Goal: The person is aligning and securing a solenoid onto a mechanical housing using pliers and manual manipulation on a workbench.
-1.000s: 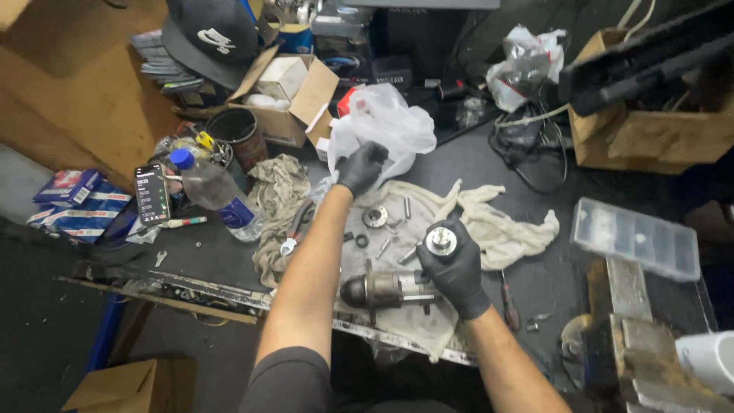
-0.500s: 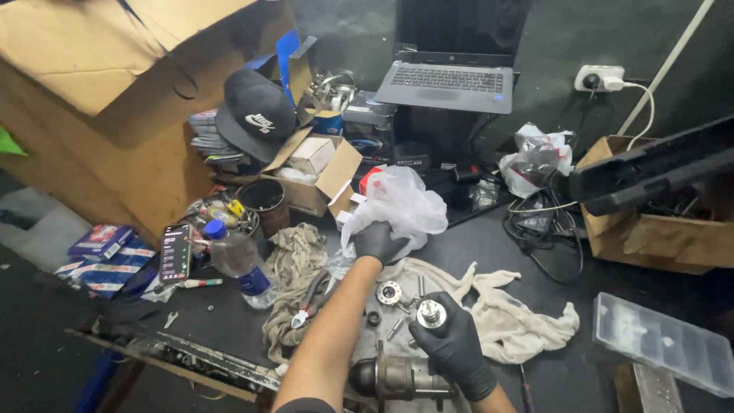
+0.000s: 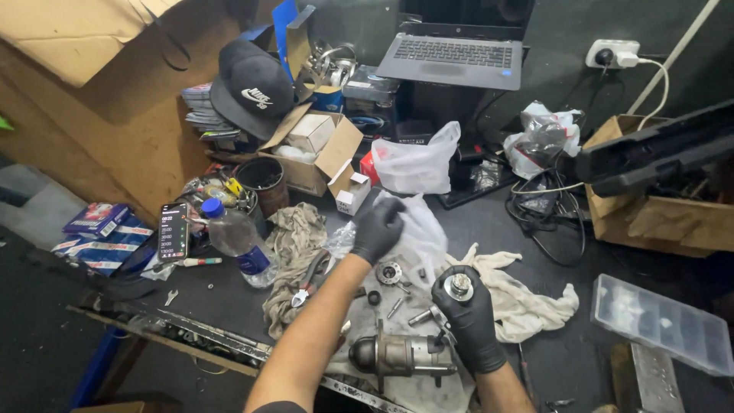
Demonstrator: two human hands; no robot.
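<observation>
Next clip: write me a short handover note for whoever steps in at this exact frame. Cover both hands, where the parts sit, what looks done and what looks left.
Left hand, black glove: closed on the clear plastic bag at the back of the rag.
Right hand, black glove: holds a small round metal part upright above the rag.
Starter motor body lies on its side on the pale rag, near edge.
Loose on the rag: a round flange piece, bolts.
Pliers lie left of these.
Done: motor is partly stripped.
Left: loose parts are not yet fitted; what the bag holds cannot be seen.
</observation>
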